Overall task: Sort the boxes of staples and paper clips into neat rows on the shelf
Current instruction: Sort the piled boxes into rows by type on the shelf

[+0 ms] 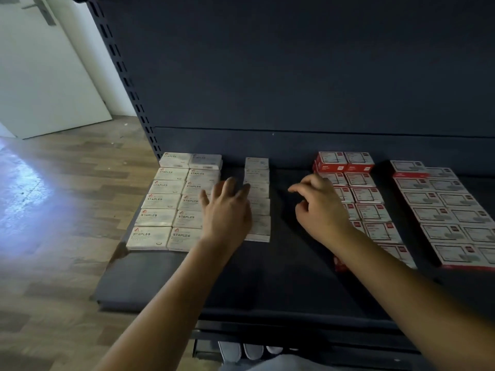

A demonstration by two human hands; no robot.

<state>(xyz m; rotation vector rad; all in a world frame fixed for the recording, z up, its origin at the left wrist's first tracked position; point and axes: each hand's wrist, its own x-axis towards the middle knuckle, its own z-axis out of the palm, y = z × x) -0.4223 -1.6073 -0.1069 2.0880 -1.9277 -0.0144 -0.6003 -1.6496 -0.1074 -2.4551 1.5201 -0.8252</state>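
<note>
white staple boxes sit far left on shelf in two rows, one more row just right. red clip boxes right. left hand, fingers spread flat, holding nothing, probably nudging rows straight. right hand loose, empty, near red boxes.

Both bare forearms reach forward from the bottom of the view, angled slightly toward each other. The left hand lies palm down with its fingers spread and nearly straight, thumb splayed out to the left, the wrist in line with the forearm. The right hand is held a little higher and more loosely (fingers bent, not clenched): the index finger points out to the left, the thumb hangs below it, and the remaining fingers curl under. It holds nothing, and neither hand pinches anything
</note>
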